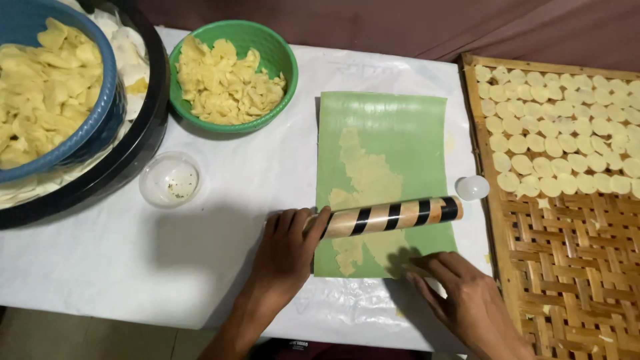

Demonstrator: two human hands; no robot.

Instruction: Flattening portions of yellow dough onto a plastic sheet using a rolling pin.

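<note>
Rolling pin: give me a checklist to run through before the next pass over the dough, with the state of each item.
1. Left hand on the rolling pin: ok, fingers lie on its left end.
2. Right hand on the pin: not ok, it rests flat on the lower right corner of the green sheet, off the pin.
3. Sheet lying flat: ok, held at that corner; the far edge curls slightly.
4. Dough under the pin: ok, a thin yellow patch runs above and below it.
5. Dough thickness: cannot tell.
6. Room on the woven tray for cut rounds: ok, the near part is bare.
</note>
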